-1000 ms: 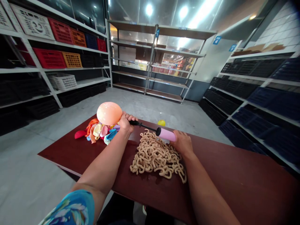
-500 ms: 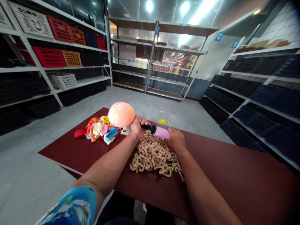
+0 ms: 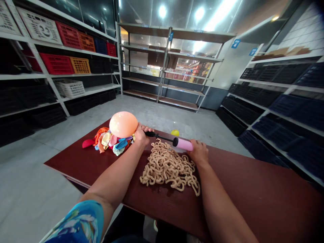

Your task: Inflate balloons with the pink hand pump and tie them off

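Observation:
An inflated orange balloon [image 3: 124,124] sits at the end of a hand pump. My left hand [image 3: 142,134] is closed around the pump's black handle end, right beside the balloon's neck. My right hand [image 3: 198,151] grips the pink barrel of the pump [image 3: 184,144], and a black rod shows between the two hands. Beneath the pump lies a heap of tan, curled, rope-like pieces [image 3: 168,165]. Left of it, partly under the balloon, is a pile of limp balloons [image 3: 106,139] in red, orange, pink, yellow and blue.
The dark red table [image 3: 243,182] reaches far to the right. A yellow balloon [image 3: 174,132] shows beyond its far edge. Shelves with colored crates [image 3: 57,63] stand at left, a rack [image 3: 157,98] at the back, and dark crates [image 3: 273,125] at right.
My hands have moved apart: the left one leftward with the balloon, the right one rightward with the pink barrel. More of the black rod now shows between them.

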`<state>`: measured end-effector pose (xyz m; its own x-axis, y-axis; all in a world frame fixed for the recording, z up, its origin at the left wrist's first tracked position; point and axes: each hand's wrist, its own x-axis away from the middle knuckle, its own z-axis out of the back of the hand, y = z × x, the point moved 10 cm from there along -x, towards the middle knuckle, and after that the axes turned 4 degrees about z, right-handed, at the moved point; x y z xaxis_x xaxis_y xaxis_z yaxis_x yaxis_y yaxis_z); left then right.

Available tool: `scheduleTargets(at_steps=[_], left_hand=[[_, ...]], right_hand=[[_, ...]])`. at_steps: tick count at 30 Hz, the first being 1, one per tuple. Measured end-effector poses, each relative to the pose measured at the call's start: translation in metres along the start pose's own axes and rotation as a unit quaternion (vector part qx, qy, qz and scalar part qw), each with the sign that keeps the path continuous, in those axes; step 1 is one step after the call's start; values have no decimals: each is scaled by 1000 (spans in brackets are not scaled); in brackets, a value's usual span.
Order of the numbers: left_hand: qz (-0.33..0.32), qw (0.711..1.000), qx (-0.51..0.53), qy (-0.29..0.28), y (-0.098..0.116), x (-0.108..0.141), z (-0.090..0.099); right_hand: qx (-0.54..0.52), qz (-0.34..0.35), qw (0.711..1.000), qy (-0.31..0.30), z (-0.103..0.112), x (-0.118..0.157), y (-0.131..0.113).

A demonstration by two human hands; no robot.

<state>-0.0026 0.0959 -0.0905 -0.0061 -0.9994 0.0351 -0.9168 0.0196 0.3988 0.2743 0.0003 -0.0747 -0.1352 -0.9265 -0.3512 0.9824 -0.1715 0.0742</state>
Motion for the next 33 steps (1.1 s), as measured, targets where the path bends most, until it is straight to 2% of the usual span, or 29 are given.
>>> scheduleTargets(at_steps=[3,9,13,17,22,25,29,33], left_hand=[[7,1000,6,-13,-7,6,-5],[49,999,-1,-12,-35,21,-18],[62,998,-13,-24,-42,24,-24],[58,998,-15,-14,-31,17,-21],[15,1000,-20,-4,-3,3,-9],[3,1000,-14,8,5,-2,-1],[3,1000,1,-2,1,-2,-1],[32,999,-1,-13,-16,7,-9]], right_hand=[[1,12,1000,-3,-1,1,-10],[10,51,999,10,7,3,-44],[-8,71,997,15,10,4,-55],[-26,75,997,7,6,1,-49],[-31,51,998,-2,1,-2,-23],[-19,29,999,-16,-3,-1,-12],[-1,21,1000,-16,0,1,-16],[2,42,999,-15,2,2,-33]])
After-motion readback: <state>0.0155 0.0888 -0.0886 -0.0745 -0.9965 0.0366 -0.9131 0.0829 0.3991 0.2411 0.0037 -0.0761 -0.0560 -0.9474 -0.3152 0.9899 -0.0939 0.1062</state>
